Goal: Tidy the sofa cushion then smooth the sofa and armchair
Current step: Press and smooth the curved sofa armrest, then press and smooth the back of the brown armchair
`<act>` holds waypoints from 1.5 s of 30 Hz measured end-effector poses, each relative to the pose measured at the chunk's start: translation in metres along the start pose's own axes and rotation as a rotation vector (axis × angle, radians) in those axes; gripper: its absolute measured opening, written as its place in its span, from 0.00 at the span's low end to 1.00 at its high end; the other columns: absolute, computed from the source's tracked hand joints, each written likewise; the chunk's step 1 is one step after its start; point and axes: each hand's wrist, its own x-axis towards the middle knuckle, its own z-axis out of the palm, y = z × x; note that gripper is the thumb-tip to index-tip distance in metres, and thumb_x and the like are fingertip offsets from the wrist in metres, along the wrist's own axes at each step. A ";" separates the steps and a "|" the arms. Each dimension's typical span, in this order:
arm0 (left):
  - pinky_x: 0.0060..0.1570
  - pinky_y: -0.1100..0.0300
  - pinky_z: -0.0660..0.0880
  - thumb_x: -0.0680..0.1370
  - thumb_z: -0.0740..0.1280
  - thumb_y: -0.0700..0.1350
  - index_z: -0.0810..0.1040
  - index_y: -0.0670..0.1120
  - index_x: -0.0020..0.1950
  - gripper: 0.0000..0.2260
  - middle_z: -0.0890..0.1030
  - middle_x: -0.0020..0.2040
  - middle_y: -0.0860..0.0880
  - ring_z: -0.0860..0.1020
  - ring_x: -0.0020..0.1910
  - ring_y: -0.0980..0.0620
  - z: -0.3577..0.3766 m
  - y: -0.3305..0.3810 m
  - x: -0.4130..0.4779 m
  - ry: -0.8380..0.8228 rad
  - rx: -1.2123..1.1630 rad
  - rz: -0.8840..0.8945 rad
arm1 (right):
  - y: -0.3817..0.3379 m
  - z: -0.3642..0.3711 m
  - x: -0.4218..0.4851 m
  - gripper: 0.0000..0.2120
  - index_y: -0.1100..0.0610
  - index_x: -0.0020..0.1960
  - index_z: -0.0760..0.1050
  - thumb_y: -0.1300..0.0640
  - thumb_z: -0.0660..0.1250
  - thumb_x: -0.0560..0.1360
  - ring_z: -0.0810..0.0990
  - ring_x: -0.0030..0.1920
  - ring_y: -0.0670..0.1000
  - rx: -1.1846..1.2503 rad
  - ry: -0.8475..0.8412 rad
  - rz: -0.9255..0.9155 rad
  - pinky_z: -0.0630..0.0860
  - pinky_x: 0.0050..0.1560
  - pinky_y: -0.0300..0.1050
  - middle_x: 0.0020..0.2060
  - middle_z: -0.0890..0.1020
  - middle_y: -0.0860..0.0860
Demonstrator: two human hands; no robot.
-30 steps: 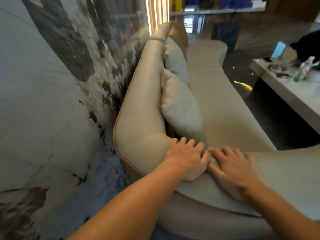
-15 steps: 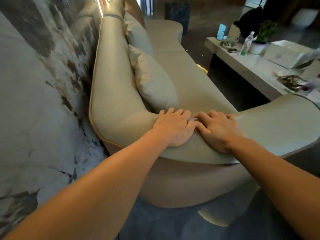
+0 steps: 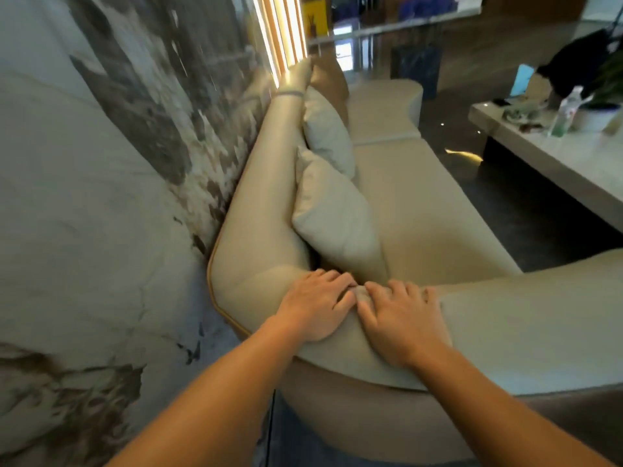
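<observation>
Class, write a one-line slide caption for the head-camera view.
Both hands, left hand beside right hand, press flat on the beige sofa's armrest, near the closest cushion.

- Left hand and right hand lie palm-down, side by side, on the rounded near arm of the beige sofa; fingers spread flat, gripping nothing.
- Fingertips of both hands almost meet over a small pucker in the upholstery.
- Nearest cushion leans against the sofa back, its lower corner just beyond the fingertips.
- Second cushion stands behind it along the back; a tan cushion at the sofa's far end.
- Marbled wall runs right behind the sofa back.
- Low white table at right, well apart from the sofa, with a clear bottle and a potted plant near its far edge.
</observation>
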 end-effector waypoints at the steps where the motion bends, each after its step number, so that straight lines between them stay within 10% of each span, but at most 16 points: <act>1: 0.67 0.50 0.63 0.81 0.49 0.57 0.72 0.56 0.65 0.19 0.77 0.65 0.51 0.71 0.65 0.49 -0.001 0.004 -0.005 -0.004 0.002 -0.059 | 0.004 0.000 -0.003 0.29 0.43 0.73 0.61 0.36 0.41 0.77 0.65 0.71 0.59 0.012 -0.033 -0.041 0.57 0.70 0.64 0.72 0.70 0.53; 7: 0.76 0.46 0.42 0.83 0.46 0.55 0.48 0.54 0.80 0.25 0.47 0.82 0.51 0.43 0.79 0.48 0.012 0.088 -0.084 -0.042 0.011 -0.479 | 0.038 -0.017 -0.063 0.33 0.43 0.79 0.37 0.35 0.42 0.78 0.38 0.79 0.56 -0.031 -0.249 -0.201 0.37 0.76 0.59 0.80 0.40 0.51; 12: 0.65 0.49 0.71 0.81 0.56 0.52 0.71 0.43 0.70 0.21 0.71 0.72 0.41 0.72 0.68 0.41 -0.049 0.176 -0.134 -0.415 -0.221 -0.591 | 0.064 -0.103 -0.136 0.28 0.51 0.77 0.60 0.49 0.61 0.78 0.58 0.77 0.60 -0.114 -0.622 -0.119 0.62 0.74 0.57 0.79 0.56 0.57; 20: 0.43 0.50 0.73 0.78 0.58 0.46 0.79 0.43 0.52 0.13 0.80 0.52 0.41 0.76 0.44 0.40 -0.152 0.337 -0.271 -0.430 -0.050 -0.251 | 0.098 -0.244 -0.375 0.16 0.56 0.57 0.79 0.52 0.57 0.77 0.78 0.58 0.62 -0.007 -0.430 0.093 0.75 0.54 0.50 0.60 0.80 0.60; 40: 0.46 0.51 0.75 0.79 0.59 0.52 0.79 0.49 0.48 0.11 0.80 0.51 0.46 0.78 0.47 0.43 -0.195 0.818 -0.429 -0.269 0.069 0.227 | 0.336 -0.457 -0.869 0.17 0.53 0.62 0.77 0.52 0.56 0.78 0.78 0.50 0.57 -0.009 -0.286 0.571 0.78 0.52 0.51 0.56 0.79 0.56; 45: 0.56 0.44 0.71 0.78 0.58 0.61 0.67 0.52 0.68 0.22 0.70 0.67 0.46 0.69 0.64 0.41 -0.143 0.922 -0.440 -0.182 0.032 0.354 | 0.426 -0.440 -0.955 0.25 0.47 0.72 0.68 0.45 0.62 0.76 0.74 0.66 0.61 0.116 -0.248 0.766 0.73 0.66 0.54 0.68 0.75 0.56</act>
